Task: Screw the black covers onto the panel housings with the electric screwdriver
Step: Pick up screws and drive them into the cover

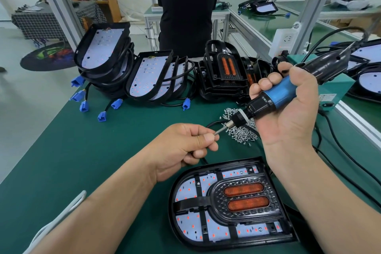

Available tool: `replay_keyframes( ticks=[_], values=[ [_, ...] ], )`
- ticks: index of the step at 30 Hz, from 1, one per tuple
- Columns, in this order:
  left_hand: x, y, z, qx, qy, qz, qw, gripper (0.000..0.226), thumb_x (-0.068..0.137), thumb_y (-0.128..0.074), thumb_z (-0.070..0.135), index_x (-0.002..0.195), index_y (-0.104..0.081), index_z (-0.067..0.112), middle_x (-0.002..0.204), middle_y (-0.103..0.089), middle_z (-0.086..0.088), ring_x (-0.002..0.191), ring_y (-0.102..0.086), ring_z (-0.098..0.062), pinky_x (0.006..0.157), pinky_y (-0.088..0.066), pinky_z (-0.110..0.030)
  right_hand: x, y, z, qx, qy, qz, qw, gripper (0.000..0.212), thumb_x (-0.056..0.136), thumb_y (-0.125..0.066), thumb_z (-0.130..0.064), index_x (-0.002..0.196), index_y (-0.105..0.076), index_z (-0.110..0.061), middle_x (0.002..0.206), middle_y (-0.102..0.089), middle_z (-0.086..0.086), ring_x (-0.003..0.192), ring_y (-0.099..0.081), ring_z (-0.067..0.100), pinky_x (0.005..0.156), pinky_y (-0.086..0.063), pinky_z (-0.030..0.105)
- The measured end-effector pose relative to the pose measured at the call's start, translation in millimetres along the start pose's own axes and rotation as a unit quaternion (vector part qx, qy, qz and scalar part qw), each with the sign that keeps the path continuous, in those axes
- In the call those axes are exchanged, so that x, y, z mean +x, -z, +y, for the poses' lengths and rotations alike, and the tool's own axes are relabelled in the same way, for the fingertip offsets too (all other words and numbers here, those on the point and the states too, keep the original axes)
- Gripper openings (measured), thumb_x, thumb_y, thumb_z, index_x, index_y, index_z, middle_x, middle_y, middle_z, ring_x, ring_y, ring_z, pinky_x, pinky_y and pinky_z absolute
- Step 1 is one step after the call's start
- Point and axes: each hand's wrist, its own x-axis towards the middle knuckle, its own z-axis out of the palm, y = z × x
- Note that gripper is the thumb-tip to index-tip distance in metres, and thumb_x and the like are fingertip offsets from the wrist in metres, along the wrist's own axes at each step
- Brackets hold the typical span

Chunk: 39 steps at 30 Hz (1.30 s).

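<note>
My right hand (288, 109) grips the blue and black electric screwdriver (276, 94), tilted with its bit pointing down to the left. My left hand (185, 146) pinches a small screw (214, 133) between thumb and forefinger at the bit's tip. Below both hands a panel housing (185, 198) lies flat on the green mat, a black cover (243, 198) with two orange lenses set into it. A pile of loose screws (241, 132) lies behind the bit.
Stacks of open panel housings (103, 49) with blue connectors (102, 116) stand at the back left. Spare black covers (224, 72) are stacked at the back centre. A person in black (185, 16) stands beyond the bench. A teal power box (334, 90) and cables lie at right.
</note>
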Motion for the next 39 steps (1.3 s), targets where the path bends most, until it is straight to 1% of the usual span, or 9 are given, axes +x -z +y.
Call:
replay_keyframes(
  ticks=[6,13,17,20,24,27,30,35,39],
  values=[
    [0.0,-0.9,0.2,-0.009,-0.001,0.0,1.0,0.011,0.103,-0.061,0.005,0.105,-0.071,0.002,0.085,-0.069,-0.008,0.056,-0.042,-0.006,0.043,-0.03,-0.013,-1.0,0.0,-1.1,-0.002,0.002,0.0,1.0,0.01,0.099,-0.055,-0.018,0.106,-0.059,-0.01,0.08,-0.053,0.002,0.069,-0.052,0.018,0.075,-0.047,0.034],
    [0.0,0.5,-2.4,0.024,-0.012,0.023,0.999,0.008,0.102,-0.064,0.004,0.105,-0.071,0.001,0.083,-0.07,-0.007,0.056,-0.043,-0.007,0.043,-0.031,-0.013,-3.7,-1.7,1.7,-0.024,0.011,-0.015,1.0,0.009,0.101,-0.055,-0.018,0.106,-0.061,-0.012,0.08,-0.055,0.001,0.069,-0.053,0.017,0.076,-0.048,0.034],
    [-0.7,0.5,-4.2,0.041,-0.023,0.036,0.998,0.006,0.102,-0.065,0.005,0.103,-0.07,0.002,0.083,-0.071,-0.007,0.056,-0.043,-0.007,0.043,-0.03,-0.014,-3.6,-1.4,3.1,-0.036,0.013,-0.02,0.999,0.011,0.104,-0.055,-0.018,0.112,-0.058,-0.011,0.081,-0.057,0.001,0.069,-0.054,0.016,0.077,-0.049,0.033],
    [-0.7,0.5,-4.4,0.04,-0.024,0.04,0.998,0.006,0.102,-0.065,0.006,0.103,-0.07,0.003,0.084,-0.07,-0.008,0.056,-0.043,-0.007,0.044,-0.03,-0.014,-2.7,-1.1,4.0,-0.049,0.018,-0.019,0.998,0.017,0.104,-0.056,-0.016,0.118,-0.052,-0.009,0.081,-0.056,0.001,0.069,-0.055,0.016,0.076,-0.05,0.033],
    [-0.4,0.2,-4.8,0.041,-0.033,0.045,0.998,0.006,0.103,-0.065,0.007,0.099,-0.069,0.005,0.083,-0.07,-0.007,0.056,-0.044,-0.007,0.044,-0.03,-0.015,-2.1,-0.7,3.2,-0.057,0.022,-0.016,0.998,0.021,0.103,-0.06,-0.017,0.121,-0.05,-0.01,0.082,-0.056,0.001,0.071,-0.056,0.016,0.077,-0.05,0.034],
    [-0.4,0.4,-6.1,0.066,-0.044,0.057,0.995,0.011,0.103,-0.065,0.008,0.092,-0.068,0.008,0.082,-0.071,-0.007,0.055,-0.044,-0.008,0.044,-0.031,-0.015,-3.1,-0.3,4.7,-0.073,0.019,-0.008,0.997,0.019,0.104,-0.064,-0.022,0.116,-0.053,-0.012,0.084,-0.057,-0.001,0.074,-0.057,0.016,0.077,-0.051,0.033],
    [0.2,1.0,-6.8,0.09,-0.056,0.072,0.992,0.015,0.103,-0.065,0.009,0.089,-0.068,0.009,0.082,-0.07,-0.007,0.055,-0.043,-0.009,0.045,-0.032,-0.016,-4.6,-0.1,6.9,-0.085,0.015,0.002,0.996,0.021,0.104,-0.067,-0.027,0.114,-0.053,-0.014,0.084,-0.058,-0.001,0.074,-0.059,0.015,0.078,-0.053,0.033],
    [0.9,1.0,-7.0,0.1,-0.066,0.078,0.99,0.014,0.103,-0.067,0.011,0.089,-0.07,0.009,0.08,-0.07,-0.007,0.054,-0.043,-0.008,0.045,-0.032,-0.016,-5.3,2.2,9.0,-0.094,0.008,0.031,0.995,0.033,0.103,-0.07,-0.033,0.12,-0.052,-0.011,0.086,-0.06,0.0,0.078,-0.061,0.015,0.08,-0.054,0.034],
    [1.5,-0.7,-5.8,0.08,-0.064,0.074,0.992,0.009,0.102,-0.067,0.01,0.094,-0.071,0.007,0.08,-0.069,-0.007,0.054,-0.043,-0.008,0.044,-0.031,-0.015,-2.4,5.4,9.9,-0.08,-0.006,0.075,0.994,0.031,0.102,-0.071,-0.034,0.117,-0.055,-0.012,0.085,-0.06,0.0,0.076,-0.061,0.016,0.08,-0.055,0.036]
  ],
)
